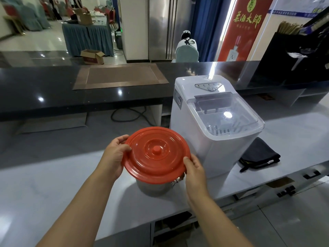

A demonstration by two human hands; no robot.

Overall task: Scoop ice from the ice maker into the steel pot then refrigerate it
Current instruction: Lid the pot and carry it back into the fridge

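Over the steel pot (154, 186), red lid (156, 155), rim between both hands' fingers (122, 139)

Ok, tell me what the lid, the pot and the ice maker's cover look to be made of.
Lid: glossy orange-red plastic, judging by the moulded rings and knob. Pot: steel, it seems, grey with a dull metallic sheen. Ice maker's cover: clear plastic, probably, since the inside shows through it.
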